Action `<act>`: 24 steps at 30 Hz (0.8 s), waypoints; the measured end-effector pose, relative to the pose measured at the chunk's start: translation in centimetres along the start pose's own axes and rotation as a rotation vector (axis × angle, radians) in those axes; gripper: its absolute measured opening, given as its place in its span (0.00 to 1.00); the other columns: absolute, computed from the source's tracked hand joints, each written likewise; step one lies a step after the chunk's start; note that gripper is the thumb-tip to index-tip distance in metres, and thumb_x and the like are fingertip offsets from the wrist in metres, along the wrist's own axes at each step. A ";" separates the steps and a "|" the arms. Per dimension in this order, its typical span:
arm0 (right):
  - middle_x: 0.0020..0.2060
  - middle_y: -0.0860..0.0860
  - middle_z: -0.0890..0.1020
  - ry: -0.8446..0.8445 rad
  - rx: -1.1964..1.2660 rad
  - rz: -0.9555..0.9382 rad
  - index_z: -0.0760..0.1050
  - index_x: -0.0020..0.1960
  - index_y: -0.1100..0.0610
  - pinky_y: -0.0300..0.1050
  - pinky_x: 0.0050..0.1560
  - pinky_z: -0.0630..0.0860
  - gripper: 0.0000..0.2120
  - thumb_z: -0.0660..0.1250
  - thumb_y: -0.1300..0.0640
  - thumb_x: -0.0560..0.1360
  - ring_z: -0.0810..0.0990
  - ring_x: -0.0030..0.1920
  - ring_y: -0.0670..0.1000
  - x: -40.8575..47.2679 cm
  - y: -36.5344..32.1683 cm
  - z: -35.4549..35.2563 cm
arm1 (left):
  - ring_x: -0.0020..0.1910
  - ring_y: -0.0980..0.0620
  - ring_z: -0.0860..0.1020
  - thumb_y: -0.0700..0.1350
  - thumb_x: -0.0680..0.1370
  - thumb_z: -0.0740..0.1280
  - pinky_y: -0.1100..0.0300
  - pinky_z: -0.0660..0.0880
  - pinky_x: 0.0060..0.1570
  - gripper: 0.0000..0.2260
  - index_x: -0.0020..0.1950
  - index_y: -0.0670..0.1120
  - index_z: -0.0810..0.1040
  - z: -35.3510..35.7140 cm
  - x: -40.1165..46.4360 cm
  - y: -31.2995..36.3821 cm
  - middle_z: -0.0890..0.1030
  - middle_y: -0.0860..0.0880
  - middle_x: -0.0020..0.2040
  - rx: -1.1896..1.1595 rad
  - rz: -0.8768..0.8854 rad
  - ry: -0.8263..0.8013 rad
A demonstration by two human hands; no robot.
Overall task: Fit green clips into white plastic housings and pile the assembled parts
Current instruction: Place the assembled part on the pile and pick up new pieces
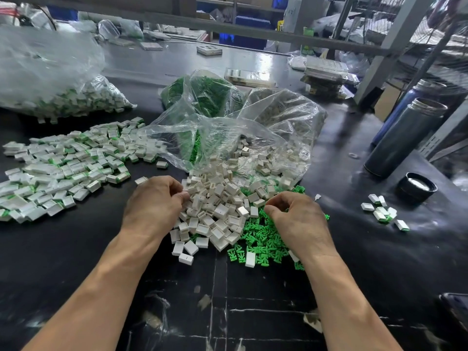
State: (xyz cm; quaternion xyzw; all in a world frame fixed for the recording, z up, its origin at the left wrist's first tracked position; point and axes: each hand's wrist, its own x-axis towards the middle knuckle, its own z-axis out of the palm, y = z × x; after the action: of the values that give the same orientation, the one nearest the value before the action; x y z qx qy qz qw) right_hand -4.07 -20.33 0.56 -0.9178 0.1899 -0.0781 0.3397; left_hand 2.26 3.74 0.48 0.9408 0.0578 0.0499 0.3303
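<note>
From my head view, I am curling my left hand into the white housings and my right hand into the green clips beside them, mid-worktop; whether either is pinching a piece, I cannot tell.

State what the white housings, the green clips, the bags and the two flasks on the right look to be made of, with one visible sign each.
White housings: moulded plastic, matt, sharp-edged boxes.
Green clips: plastic, uniform bright colour.
Bags: thin clear plastic film, crinkled and glossy.
Flasks: probably metal, going by the dull grey sheen and bare threaded rim.
</note>
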 end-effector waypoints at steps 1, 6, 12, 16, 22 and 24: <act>0.40 0.35 0.79 -0.018 -0.006 -0.003 0.83 0.46 0.43 0.44 0.50 0.75 0.03 0.73 0.46 0.77 0.78 0.44 0.39 0.0 0.0 0.0 | 0.44 0.56 0.82 0.54 0.77 0.75 0.53 0.81 0.53 0.05 0.47 0.54 0.83 0.0 0.0 0.0 0.84 0.59 0.41 0.004 0.001 0.002; 0.47 0.39 0.80 -0.044 -0.079 -0.012 0.82 0.49 0.43 0.47 0.55 0.76 0.06 0.75 0.43 0.75 0.79 0.50 0.46 -0.1 0.0 -0.4 | 0.46 0.53 0.82 0.54 0.77 0.74 0.52 0.80 0.54 0.06 0.48 0.54 0.82 0.2 0.1 -0.2 0.84 0.57 0.42 0.023 0.001 0.001; 0.53 0.45 0.79 -0.043 -0.151 -0.025 0.81 0.53 0.42 0.49 0.59 0.77 0.08 0.75 0.44 0.76 0.79 0.55 0.50 -0.2 -0.5 0.4 | 0.41 0.57 0.79 0.56 0.76 0.75 0.57 0.74 0.42 0.10 0.49 0.54 0.78 0.3 0.4 -0.4 0.82 0.56 0.43 -0.065 -0.006 -0.001; 0.53 0.45 0.79 -0.015 -0.175 -0.030 0.81 0.50 0.43 0.47 0.56 0.76 0.05 0.75 0.45 0.76 0.79 0.55 0.51 -0.2 -0.5 0.7 | 0.40 0.60 0.78 0.56 0.76 0.75 0.62 0.70 0.36 0.10 0.50 0.54 0.79 0.3 0.4 -0.4 0.81 0.58 0.43 -0.097 -0.009 0.001; 0.51 0.44 0.78 0.016 -0.157 -0.047 0.79 0.45 0.45 0.44 0.51 0.69 0.05 0.74 0.48 0.76 0.77 0.52 0.49 -0.3 -0.6 0.9 | 0.41 0.59 0.79 0.53 0.77 0.73 0.59 0.74 0.39 0.07 0.50 0.54 0.78 0.4 0.5 -0.6 0.82 0.57 0.44 -0.137 -0.025 0.021; 0.50 0.44 0.78 0.033 -0.143 -0.067 0.79 0.45 0.45 0.43 0.50 0.69 0.05 0.74 0.49 0.76 0.76 0.50 0.48 -0.3 -0.5 0.9 | 0.41 0.57 0.80 0.52 0.78 0.72 0.56 0.79 0.43 0.06 0.51 0.54 0.77 0.2 0.2 -0.5 0.82 0.56 0.44 -0.163 0.007 0.052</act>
State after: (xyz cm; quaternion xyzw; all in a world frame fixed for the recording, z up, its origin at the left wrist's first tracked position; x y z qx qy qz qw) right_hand -3.98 -19.28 0.23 -0.9442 0.1697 -0.0907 0.2673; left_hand 2.50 4.00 0.00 0.9093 0.0591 0.0802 0.4040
